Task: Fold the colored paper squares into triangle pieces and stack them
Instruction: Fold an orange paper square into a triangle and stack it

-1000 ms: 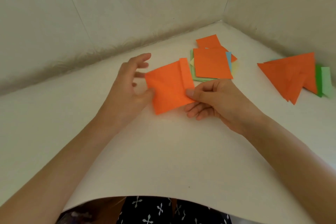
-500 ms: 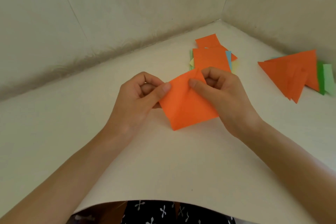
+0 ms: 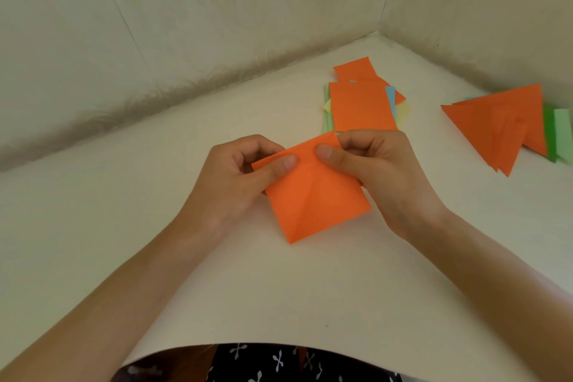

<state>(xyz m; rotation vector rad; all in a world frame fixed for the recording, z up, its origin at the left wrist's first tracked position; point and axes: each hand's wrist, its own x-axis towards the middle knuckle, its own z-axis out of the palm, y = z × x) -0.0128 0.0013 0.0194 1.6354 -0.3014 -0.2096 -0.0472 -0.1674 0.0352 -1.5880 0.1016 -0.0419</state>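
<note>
Still, the left hand (image 3: 235,177) and right hand (image 3: 381,174) pinch the orange paper (image 3: 310,205), thumbs now closer together.

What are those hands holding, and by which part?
The orange paper, pinched near its upper edge: left hand on the left, right hand on the right.

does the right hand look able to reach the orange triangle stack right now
Probably not yet: the right hand and left hand both pinch the orange paper. The table between it and the triangle stack looks bare, so the way seems free once it lets go.
</note>
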